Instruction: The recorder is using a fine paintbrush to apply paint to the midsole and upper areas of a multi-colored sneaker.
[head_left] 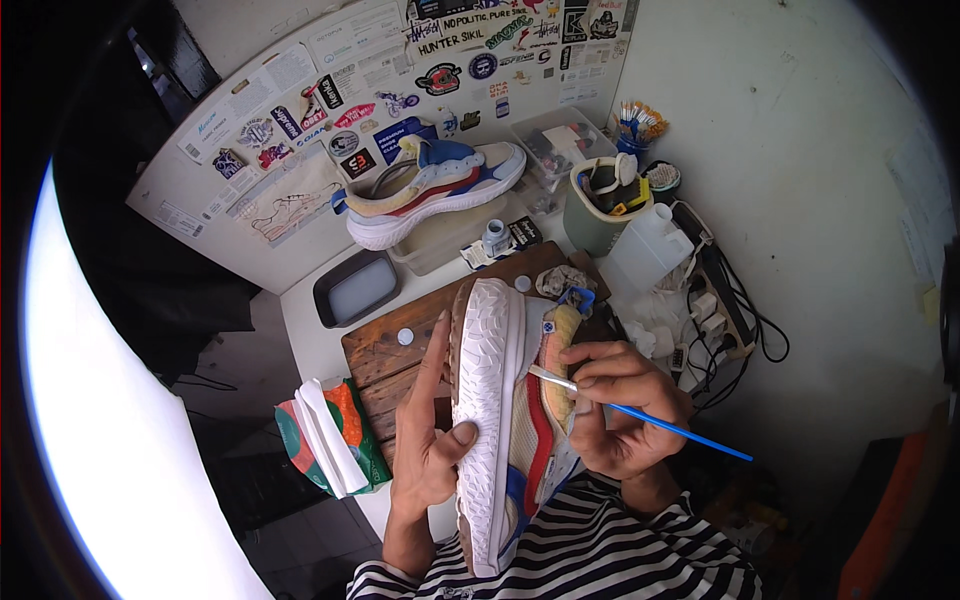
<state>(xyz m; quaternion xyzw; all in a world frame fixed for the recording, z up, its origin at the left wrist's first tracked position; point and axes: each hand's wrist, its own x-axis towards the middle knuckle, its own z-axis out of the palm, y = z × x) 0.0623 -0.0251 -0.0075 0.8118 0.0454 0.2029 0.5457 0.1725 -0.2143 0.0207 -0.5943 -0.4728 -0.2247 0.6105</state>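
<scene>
One sneaker [515,425] is between your hands, left hand [430,450] gripping its sole [482,385], right hand [625,405] pinching a blue-handled brush [690,435].

We count two hands [424,458] [630,402], two shoes [485,400] [430,205], one blue brush [680,430] and one cup [632,145]; the other brushes [645,118], in the cup, stand too bunched for us to number. We find one board [385,372] with two loose caps [405,336] [522,284], one small bottle [495,238], one jug [648,248], one green bin [592,222], one dark tray [330,312] and one tissue pack [365,430]. Of stickers [438,79] we see more than a dozen.
</scene>
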